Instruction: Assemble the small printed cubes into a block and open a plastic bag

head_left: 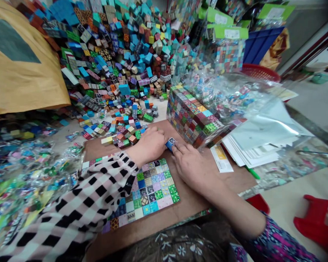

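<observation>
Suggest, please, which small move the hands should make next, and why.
I would probably steady the small blue block between the right hand and the left hand: the right seems to touch it already, and the left is close beside it.

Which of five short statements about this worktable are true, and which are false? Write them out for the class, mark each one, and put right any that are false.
1. A small blue block is between the left hand and the right hand. True.
2. Both sleeves have the same check pattern. False: the left sleeve is checked, while the right sleeve is dark with a pink and pale pattern.
3. A flat mosaic of small squares lies on the brown board. True.
4. The green stick lies left of the mosaic. False: it lies to the right, near the stack of papers.
5. A pile of loose blocks lies beyond the hands. True.
</observation>
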{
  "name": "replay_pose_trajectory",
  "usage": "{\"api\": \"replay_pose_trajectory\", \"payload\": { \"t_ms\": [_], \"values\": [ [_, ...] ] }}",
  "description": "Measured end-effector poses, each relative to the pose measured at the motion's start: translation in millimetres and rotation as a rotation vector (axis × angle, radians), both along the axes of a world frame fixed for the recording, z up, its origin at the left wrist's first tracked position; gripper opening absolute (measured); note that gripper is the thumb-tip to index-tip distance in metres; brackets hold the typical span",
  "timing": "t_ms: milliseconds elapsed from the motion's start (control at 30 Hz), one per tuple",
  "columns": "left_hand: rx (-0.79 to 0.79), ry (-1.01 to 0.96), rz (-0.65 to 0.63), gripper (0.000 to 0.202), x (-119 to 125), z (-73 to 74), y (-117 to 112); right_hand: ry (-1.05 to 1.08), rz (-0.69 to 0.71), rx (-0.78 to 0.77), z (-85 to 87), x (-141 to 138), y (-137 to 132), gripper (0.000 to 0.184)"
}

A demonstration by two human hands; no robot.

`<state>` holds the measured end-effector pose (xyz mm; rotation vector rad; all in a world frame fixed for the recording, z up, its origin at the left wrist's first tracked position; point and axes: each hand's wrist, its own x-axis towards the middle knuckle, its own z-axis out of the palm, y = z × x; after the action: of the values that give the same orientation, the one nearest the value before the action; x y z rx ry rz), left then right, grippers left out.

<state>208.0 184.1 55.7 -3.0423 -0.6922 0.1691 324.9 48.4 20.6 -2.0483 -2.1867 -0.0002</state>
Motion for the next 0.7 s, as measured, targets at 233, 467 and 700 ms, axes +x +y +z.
{"api": "replay_pose_trajectory", "payload": {
  "t_ms": [233, 467, 700],
  "values": [
    [-0.013, 0.019, 0.012, 0.025, 0.5, 0.9, -1.7, -0.026, -0.002, -0.021, -1.5, -0.4, 3.2, 0.048],
    [0.019, 0.021, -0.025, 0.027, 0.0, -2.4, -2.6, -0.057, -0.014, -0.101, -2.7, -6.1, 4.7, 0.057],
    [-0.075, 0.038, 0.03, 0.025, 2.9, -2.1, 0.6, -0.036, -0.02, -0.115, 2.4, -5.6, 4.1, 0.057]
  ]
}}
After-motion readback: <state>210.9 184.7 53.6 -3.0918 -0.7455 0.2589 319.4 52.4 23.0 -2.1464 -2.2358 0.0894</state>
